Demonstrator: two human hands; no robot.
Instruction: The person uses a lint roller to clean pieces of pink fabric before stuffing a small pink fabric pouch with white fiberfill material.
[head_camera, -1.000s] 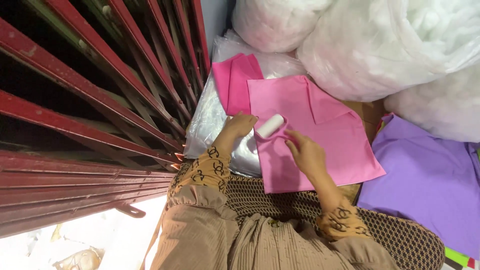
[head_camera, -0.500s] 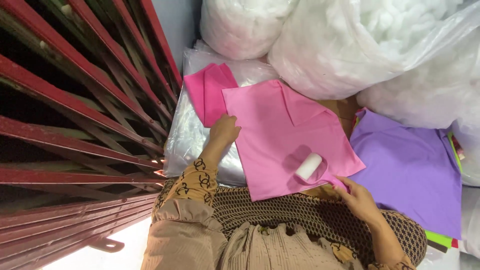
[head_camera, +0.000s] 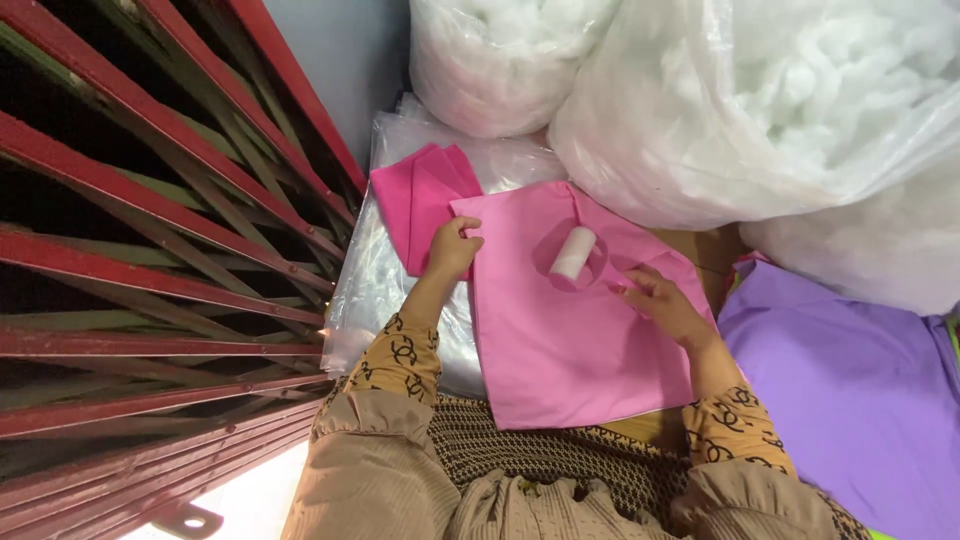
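Note:
A light pink cloth lies flat in front of me on my lap. My left hand pinches its upper left corner and holds it down. My right hand grips the thin pink handle of a lint roller, whose white drum rests on the upper middle of the cloth. A darker pink folded cloth lies under the left hand, on a clear plastic sheet.
Big clear bags of white stuffing stand at the back and right. A purple cloth lies at the right. A dark red folding metal gate fills the left side.
The roller has travelled from the cloth's lower right edge up to its upper middle, my right hand following. The left hand stays on the cloth's corner.

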